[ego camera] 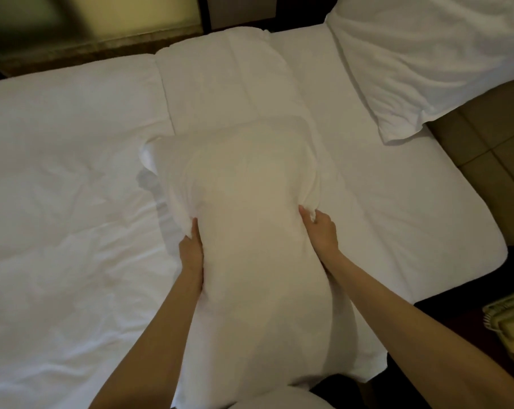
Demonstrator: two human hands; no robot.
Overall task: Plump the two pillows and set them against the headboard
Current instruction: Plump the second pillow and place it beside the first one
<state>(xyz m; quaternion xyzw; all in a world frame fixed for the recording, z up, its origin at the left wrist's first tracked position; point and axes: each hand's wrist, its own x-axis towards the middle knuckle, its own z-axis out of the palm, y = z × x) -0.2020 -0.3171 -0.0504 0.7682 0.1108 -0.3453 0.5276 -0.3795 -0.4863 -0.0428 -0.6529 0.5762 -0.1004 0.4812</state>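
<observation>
A white pillow (249, 231) stands lengthwise in front of me over the bed, squeezed at its waist. My left hand (192, 252) presses into its left side and my right hand (320, 231) grips its right side, fingers bunching the cover. A second white pillow (420, 60) lies at the far right corner of the bed, hanging over the mattress edge. No headboard can be made out in the dark strip beyond the bed.
A folded white duvet (226, 84) runs across the bed behind the held pillow. The white sheet (58, 187) covers the mattress to the left. Tan floor tiles (485, 149) show at right, and a yellow object (512, 326) sits at the right edge.
</observation>
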